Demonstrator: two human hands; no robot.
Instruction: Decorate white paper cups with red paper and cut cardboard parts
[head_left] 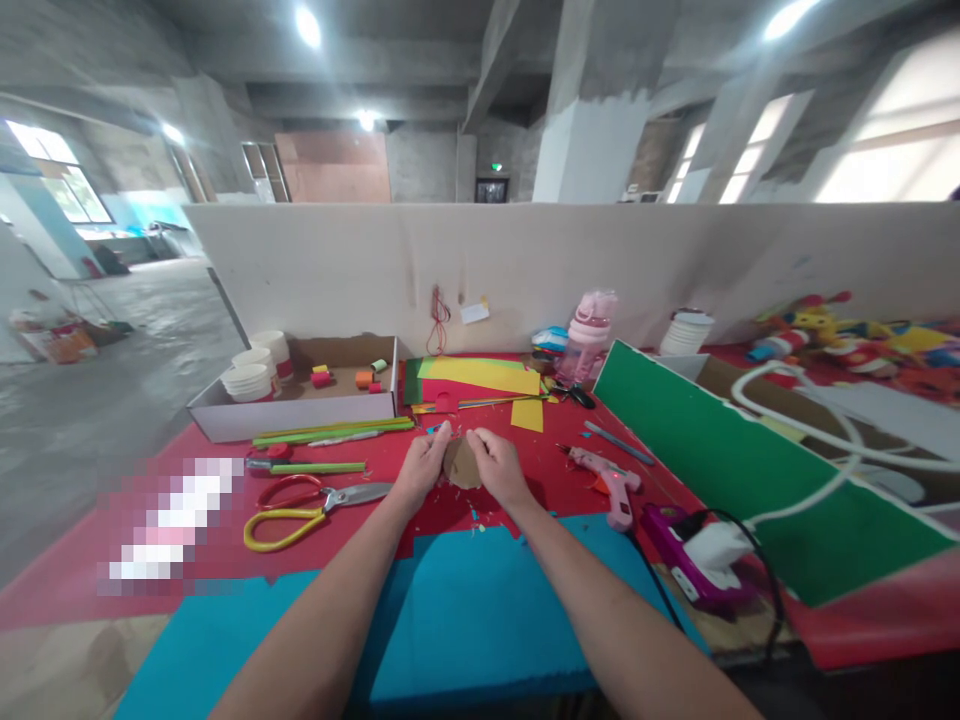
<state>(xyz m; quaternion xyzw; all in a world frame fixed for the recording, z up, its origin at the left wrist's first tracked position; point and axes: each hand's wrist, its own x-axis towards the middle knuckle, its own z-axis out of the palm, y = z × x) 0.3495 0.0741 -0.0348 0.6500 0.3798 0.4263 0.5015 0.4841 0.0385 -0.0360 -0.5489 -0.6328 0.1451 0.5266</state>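
A round brown cardboard disc [463, 464] is held between my two hands over the red table cover [525, 480]. My left hand [423, 466] grips its left edge, thumb on top. At the right edge, my right hand [495, 464] pinches it with curled fingers. Small paper scraps [478, 518] lie around and below the disc. Left of my hands are scissors [322, 508] with red and yellow handles. To the right, a pink glue gun [611, 485] rests on the table.
A shallow box [300, 412] with paper cups and colored rolls stands at the back left. Yellow sheets [480, 376] lie behind my hands. A pink bottle [589, 335], a green board [750, 480] and a purple power strip [694, 565] are at the right. Blue sheet [472, 610] in front.
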